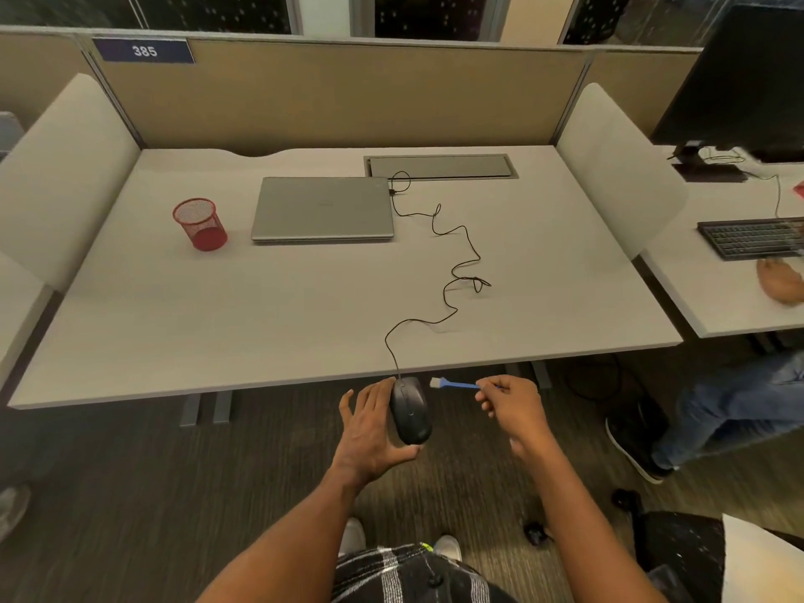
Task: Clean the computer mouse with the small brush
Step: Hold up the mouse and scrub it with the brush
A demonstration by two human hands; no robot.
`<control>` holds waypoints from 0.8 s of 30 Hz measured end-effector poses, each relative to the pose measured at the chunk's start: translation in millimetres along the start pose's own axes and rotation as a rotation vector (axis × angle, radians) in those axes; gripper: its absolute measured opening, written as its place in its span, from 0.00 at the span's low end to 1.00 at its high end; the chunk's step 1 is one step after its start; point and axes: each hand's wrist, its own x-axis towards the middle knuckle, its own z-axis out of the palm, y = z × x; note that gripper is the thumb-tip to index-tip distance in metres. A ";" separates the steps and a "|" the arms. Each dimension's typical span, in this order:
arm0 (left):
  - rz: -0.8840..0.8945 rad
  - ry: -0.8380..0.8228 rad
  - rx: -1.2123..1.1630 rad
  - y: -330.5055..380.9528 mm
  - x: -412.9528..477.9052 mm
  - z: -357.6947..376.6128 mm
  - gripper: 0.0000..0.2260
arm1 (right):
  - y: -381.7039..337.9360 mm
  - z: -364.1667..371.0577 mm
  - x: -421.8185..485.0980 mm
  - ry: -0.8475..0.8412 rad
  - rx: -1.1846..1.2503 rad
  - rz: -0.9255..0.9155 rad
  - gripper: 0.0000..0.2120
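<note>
Our left hand (372, 424) is cupping the computer mouse (410, 413) by its sides, just off the bench (304, 324) edge; we are judging it light, hard and rather slippery. Our right hand (513, 406) is pinching the small brush (457, 384) by its thin handle, bristles near the mouse.

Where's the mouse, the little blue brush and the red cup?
mouse (410, 413), head view, top of its black shell.
small brush (459, 384), head view, blue handle.
red mesh cup (202, 228), head view, its side wall.

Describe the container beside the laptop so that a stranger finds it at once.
Start at the grey desk below the 385 sign. Left of the closed silver laptop stands the container. It alone is red, round wire mesh.
</note>
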 end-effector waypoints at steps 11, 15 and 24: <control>-0.004 -0.027 -0.025 5.9 0.8 5.3 0.51 | 11.5 -20.5 6.2 -0.224 -0.039 0.088 0.06; -0.019 0.002 -0.069 8.2 2.6 7.2 0.51 | 13.1 -24.6 -2.6 -0.328 -0.104 0.069 0.05; -0.024 -0.057 -0.011 8.2 6.2 12.2 0.52 | 9.2 -14.0 -38.8 -0.272 -0.257 -0.197 0.03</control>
